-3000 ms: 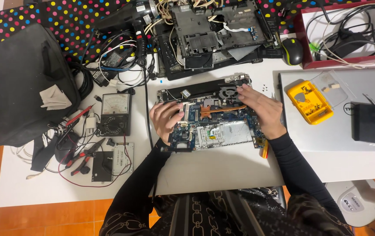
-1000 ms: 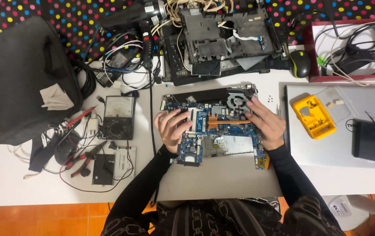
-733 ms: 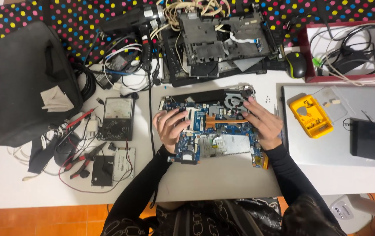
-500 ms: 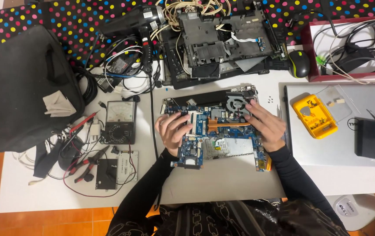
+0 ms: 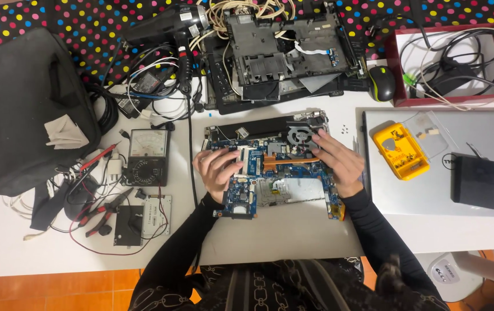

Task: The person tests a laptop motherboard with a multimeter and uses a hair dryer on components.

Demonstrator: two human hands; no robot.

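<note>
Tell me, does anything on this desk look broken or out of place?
The laptop shell lies gutted at the back, cables spilling out. Its bare circuit board sits under the left hand and right hand. Loose wires tangle by the meter.

Three seconds ago my right hand [image 5: 339, 162] lay higher on the circuit board [image 5: 275, 173], its fingers reaching left along the copper pipe [image 5: 287, 159]; now it sits at the board's right edge, fingertips by the fan [image 5: 300, 136]. My left hand [image 5: 219, 169] has slid from the board's upper left to lie lower, over the left side. The board itself now sits a little squarer to me on the table [image 5: 281, 236].
</note>
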